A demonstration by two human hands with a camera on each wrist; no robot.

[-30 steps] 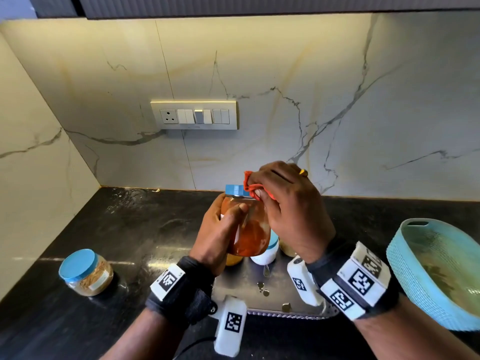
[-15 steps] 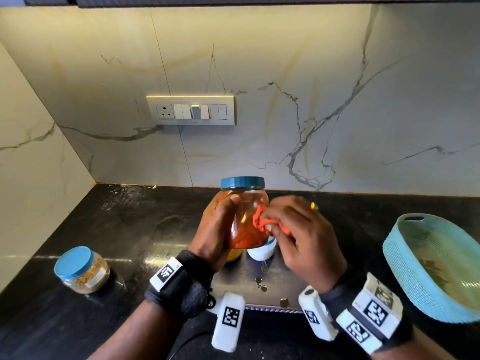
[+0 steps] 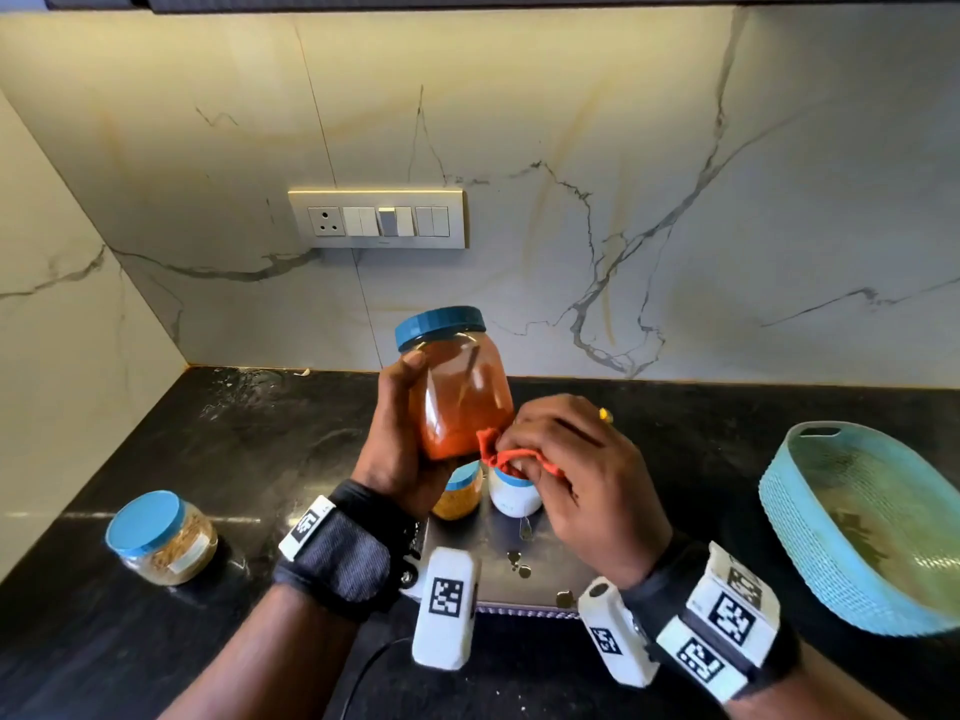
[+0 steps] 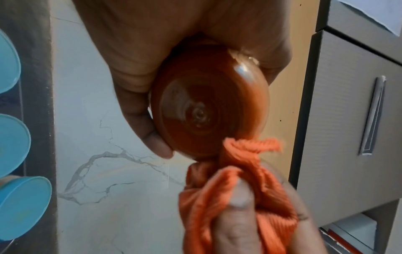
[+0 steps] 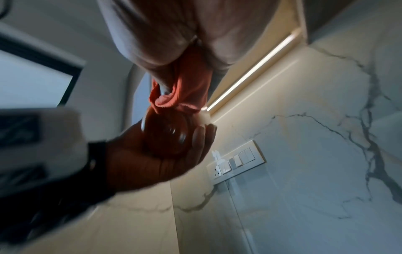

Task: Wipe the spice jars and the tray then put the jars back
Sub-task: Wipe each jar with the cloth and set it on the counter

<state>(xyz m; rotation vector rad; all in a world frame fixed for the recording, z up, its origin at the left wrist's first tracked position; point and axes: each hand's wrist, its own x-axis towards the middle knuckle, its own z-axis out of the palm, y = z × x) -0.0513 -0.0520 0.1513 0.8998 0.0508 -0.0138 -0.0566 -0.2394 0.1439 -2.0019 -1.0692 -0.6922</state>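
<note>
Jar (image 3: 462, 402) is full of orange-red powder with a dark blue lid (image 3: 440, 324), the cloth (image 3: 498, 452) matches it in bright orange. Tabletop (image 3: 208, 449) is glossy black, wall (image 3: 675, 174) cream marble with grey veins, basket (image 3: 810, 537) on the right woven light blue.

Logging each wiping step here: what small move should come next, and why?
Probably sweep the orange cloth across the red jar's base: the right hand pinches it at the bottom edge while the left hand holds the jar lifted.
</note>
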